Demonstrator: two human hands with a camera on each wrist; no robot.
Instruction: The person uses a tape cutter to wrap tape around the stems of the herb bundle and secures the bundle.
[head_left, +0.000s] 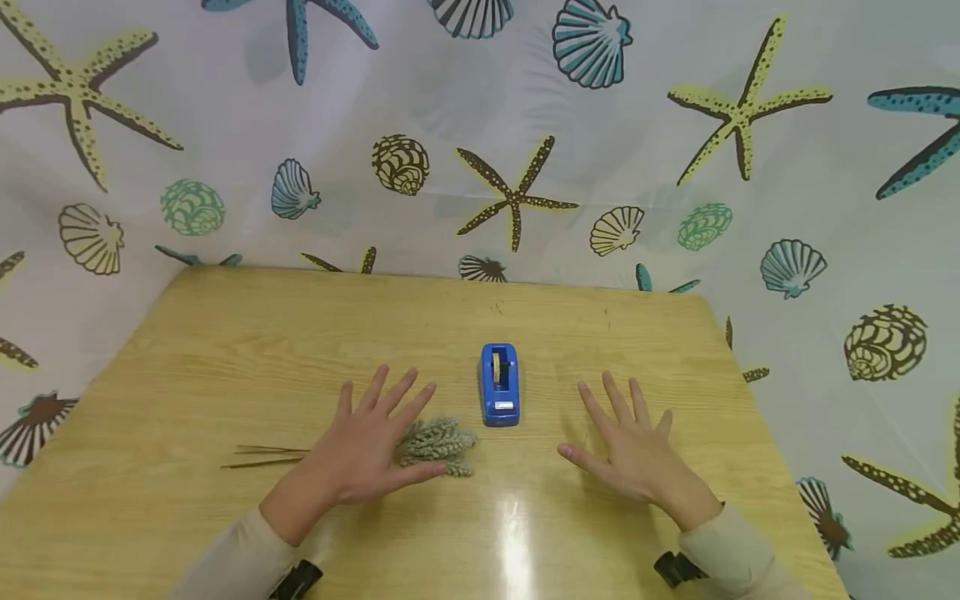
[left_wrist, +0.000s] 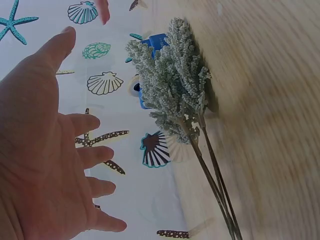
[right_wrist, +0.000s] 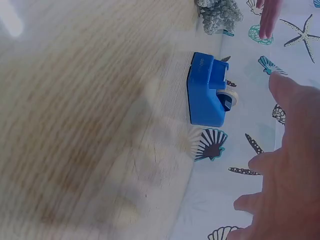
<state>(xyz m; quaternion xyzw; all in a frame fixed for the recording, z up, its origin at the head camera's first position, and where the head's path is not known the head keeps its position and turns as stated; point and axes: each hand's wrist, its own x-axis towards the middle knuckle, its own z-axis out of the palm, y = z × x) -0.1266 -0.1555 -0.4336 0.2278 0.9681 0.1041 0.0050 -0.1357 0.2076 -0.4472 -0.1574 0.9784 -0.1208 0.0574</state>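
My left hand [head_left: 360, 454] is spread palm down above a bundle of grey-green dried flower stems [head_left: 438, 442], hiding its middle in the head view. In the left wrist view the flower heads [left_wrist: 170, 80] and thin brown stems lie on the table, apart from the fingers. A blue tape dispenser [head_left: 500, 385] with a small roll of tape stands between the two hands, farther back. My right hand [head_left: 633, 454], fingers spread, hovers over the table to the right of the dispenser [right_wrist: 205, 95] and holds nothing.
The light wooden table [head_left: 300, 333] has its back edge against a white curtain [head_left: 480, 100] printed with shells and starfish, which also hangs along both sides. A bright light reflection [head_left: 513, 542] shows near the front.
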